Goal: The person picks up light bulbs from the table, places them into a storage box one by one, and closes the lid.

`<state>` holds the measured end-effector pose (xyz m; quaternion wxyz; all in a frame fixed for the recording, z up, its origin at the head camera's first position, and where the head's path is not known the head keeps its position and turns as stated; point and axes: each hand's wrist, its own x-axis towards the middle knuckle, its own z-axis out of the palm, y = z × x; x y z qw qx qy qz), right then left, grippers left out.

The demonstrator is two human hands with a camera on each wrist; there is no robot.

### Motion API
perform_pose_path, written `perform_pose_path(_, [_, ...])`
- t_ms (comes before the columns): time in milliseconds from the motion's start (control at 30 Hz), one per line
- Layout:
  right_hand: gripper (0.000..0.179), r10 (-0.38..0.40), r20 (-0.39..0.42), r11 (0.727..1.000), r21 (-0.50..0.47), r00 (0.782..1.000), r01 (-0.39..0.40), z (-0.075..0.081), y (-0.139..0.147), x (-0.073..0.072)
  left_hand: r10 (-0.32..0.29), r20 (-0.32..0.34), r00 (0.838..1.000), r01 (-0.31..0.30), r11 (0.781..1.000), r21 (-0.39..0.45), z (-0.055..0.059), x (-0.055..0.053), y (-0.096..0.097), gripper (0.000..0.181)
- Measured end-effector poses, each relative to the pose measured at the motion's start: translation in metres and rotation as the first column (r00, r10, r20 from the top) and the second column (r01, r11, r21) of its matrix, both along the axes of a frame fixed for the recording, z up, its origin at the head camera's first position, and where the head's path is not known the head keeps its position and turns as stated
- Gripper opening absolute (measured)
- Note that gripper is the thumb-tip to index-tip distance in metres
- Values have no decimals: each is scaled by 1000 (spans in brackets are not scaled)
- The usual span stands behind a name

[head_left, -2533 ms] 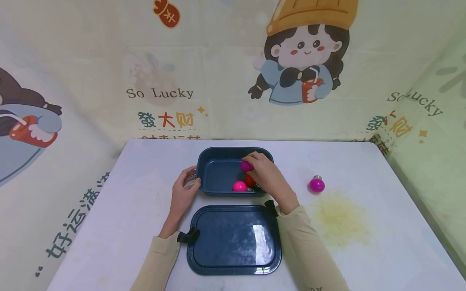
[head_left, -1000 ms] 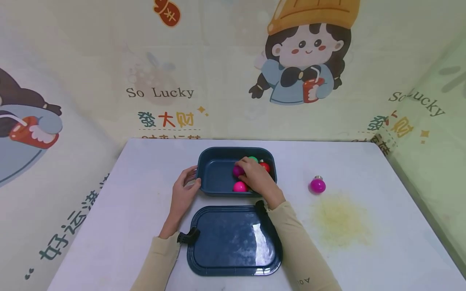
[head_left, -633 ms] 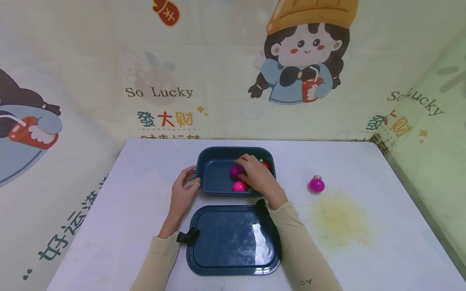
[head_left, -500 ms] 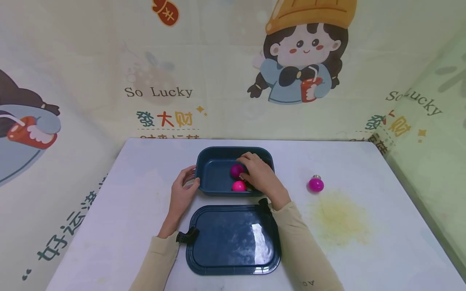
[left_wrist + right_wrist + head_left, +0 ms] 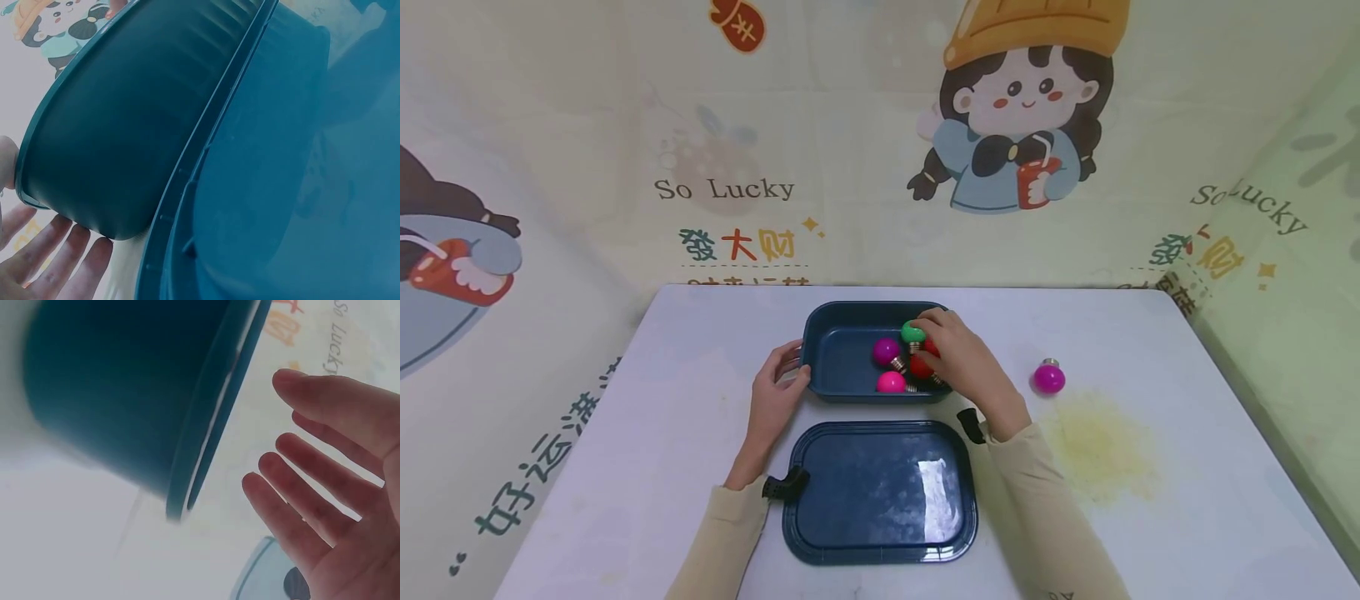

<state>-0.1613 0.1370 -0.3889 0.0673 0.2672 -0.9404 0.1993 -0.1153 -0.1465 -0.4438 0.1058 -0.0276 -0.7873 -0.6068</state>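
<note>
A dark blue plastic box stands on the table; my left hand holds its left end, thumb near the front corner. In the left wrist view, the left fingers touch the box's end wall. My right hand hovers over the box's right end. In the right wrist view, the right hand has loosely extended fingers and holds nothing. Inside lie a green light bulb, a purple bulb, a pink bulb and a red bulb. More red shows behind, partly hidden by the right hand.
A dark blue lid lies flat in front of the box, between the forearms. Another purple bulb sits on the white table to the right. A printed cloth hangs behind.
My right hand has set the purple bulb down in the middle of the box, let go and drawn back to the right. The green and red bulbs have come into view. My left hand stays put.
</note>
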Motion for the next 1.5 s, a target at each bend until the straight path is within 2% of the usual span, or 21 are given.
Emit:
perform_pose_path(267, [44,-50,-1,999,18,999,50,0,23,7,3,8,1000,-3,1000,-5,1,0,0,44])
perform_pose_path(467, [45,-99,34,995,34,994,98,-2,39,11,4,15,1000,-4,1000,-7,1,0,0,44])
perform_pose_path(833, [43,-147,46,987,70,988,144,-4,73,18,14,38,999,-14,1000,-14,4,0,1,44])
perform_pose_path(1067, [39,-147,8,988,57,989,146,-10,95,21,16,36,999,-15,1000,-15,4,0,1,44])
perform_pose_path(1300, [39,-173,71,983,80,982,167,-16,112,23,22,35,999,-21,999,-31,3,1,0,43])
perform_pose_path(1500, [38,-186,68,979,93,980,180,-24,126,28,15,20,1000,-15,1000,-20,3,0,0,43])
